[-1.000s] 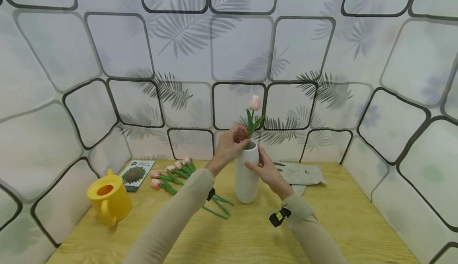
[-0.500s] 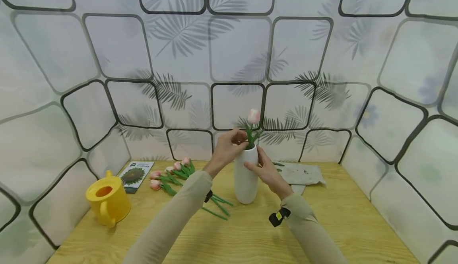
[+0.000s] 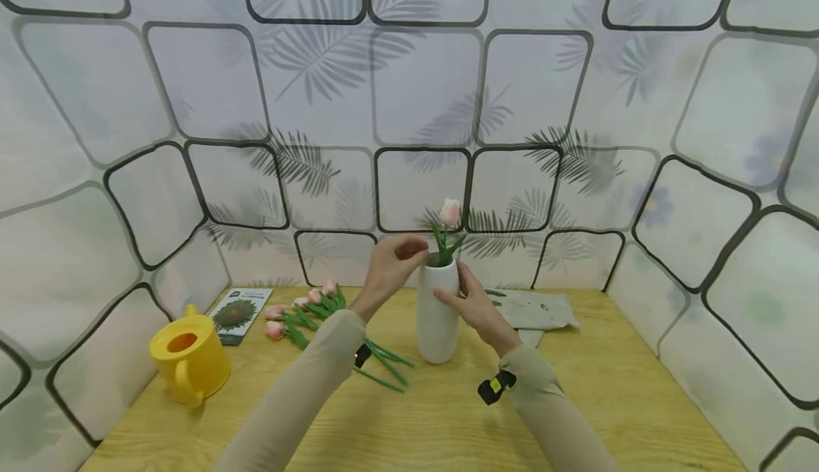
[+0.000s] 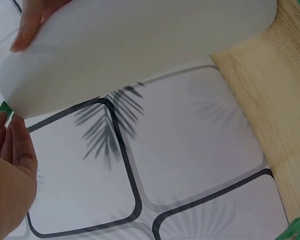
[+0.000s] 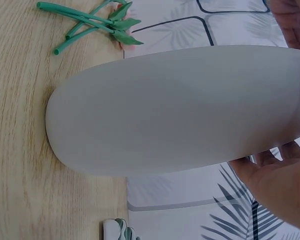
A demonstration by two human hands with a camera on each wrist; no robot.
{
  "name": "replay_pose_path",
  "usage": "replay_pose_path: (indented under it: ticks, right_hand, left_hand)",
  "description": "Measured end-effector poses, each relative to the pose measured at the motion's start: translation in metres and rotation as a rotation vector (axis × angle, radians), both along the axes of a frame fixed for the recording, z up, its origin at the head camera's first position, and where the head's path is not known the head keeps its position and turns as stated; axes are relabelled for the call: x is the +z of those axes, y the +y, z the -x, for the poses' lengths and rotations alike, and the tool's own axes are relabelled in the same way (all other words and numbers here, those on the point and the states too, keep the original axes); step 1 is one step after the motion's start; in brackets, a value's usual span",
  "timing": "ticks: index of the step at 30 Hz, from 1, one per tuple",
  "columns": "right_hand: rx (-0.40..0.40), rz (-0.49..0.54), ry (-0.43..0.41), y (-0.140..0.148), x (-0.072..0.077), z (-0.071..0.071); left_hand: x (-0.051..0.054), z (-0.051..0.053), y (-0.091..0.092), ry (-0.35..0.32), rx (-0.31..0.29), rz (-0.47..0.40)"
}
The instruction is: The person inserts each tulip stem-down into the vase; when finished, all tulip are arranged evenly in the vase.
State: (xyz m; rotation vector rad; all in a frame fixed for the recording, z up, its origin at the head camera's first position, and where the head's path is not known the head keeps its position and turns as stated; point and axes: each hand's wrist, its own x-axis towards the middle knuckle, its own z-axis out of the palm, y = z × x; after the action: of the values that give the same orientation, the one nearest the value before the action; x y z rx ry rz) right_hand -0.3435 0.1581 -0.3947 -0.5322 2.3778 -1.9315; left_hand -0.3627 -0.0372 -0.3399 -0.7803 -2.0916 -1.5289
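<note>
At the left edge of the wooden surface [image 3: 397, 433] stands a yellow watering can [image 3: 203, 367]; behind it, by the back left corner, lies a printed card [image 3: 235, 315] showing a green-petalled flower. Further right, several pink tulips [image 3: 325, 306] lie loose, blooms toward the back edge, stems pointing toward the front; these appear to be the part of the work left over. The person's left hand [image 3: 388, 264] is raised at the vase's left rim, fingers loosely bent with their tips near the thumb; no stem shows between them, though whether they brush a leaf I cannot tell. Near the middle of the back edge, the white vase [image 3: 437, 323] stands upright and carries one tulip [image 3: 450, 213], leaves just over the rim; this single placing looks done, so the work seems at an early stage. The right hand [image 3: 476, 308] grips the vase's upper right side, thumb in front, fingers curled behind. Rightmost, along the back edge, lies a pale cloth [image 3: 540, 310].
</note>
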Motion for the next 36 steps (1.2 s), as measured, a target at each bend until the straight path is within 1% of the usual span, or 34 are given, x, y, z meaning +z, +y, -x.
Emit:
replay_pose_path:
  ticks: [2,5,7,10,14,18,23,27,31,36]
  right_hand:
    - [0.001,0.001,-0.002,0.000,0.000,0.000]
    - [-0.004,0.000,-0.008,0.000,0.001,0.000]
    - [-0.006,-0.007,-0.006,0.000,0.001,0.000]
    - [-0.010,-0.010,-0.009,0.000,0.002,0.001]
    - [-0.010,-0.006,-0.006,0.000,0.001,0.002]
    - [-0.005,0.005,0.004,0.001,-0.002,0.005]
    - [-0.003,0.005,0.007,0.001,-0.004,0.005]
    - [0.001,-0.001,0.007,0.001,-0.003,0.004]
    - [0.000,-0.004,0.011,0.001,-0.001,0.002]
    - [-0.006,-0.011,0.003,0.000,-0.002,0.003]
  left_hand:
    - [-0.003,0.000,-0.004,-0.015,-0.008,-0.020]
    - [-0.007,0.000,-0.013,-0.038,-0.014,-0.024]
    - [-0.010,0.000,-0.019,-0.061,-0.022,-0.022]
    - [-0.015,0.001,-0.031,-0.114,-0.039,-0.016]
    - [-0.026,0.001,-0.047,-0.180,-0.071,-0.015]
    - [-0.040,0.001,-0.064,-0.222,-0.079,-0.018]
    - [-0.058,0.000,-0.085,-0.293,-0.063,-0.023]
    - [-0.070,0.001,-0.101,-0.337,-0.039,-0.015]
    - [-0.080,0.003,-0.115,-0.363,-0.019,-0.010]
    - [-0.089,-0.001,-0.132,-0.392,-0.004,-0.001]
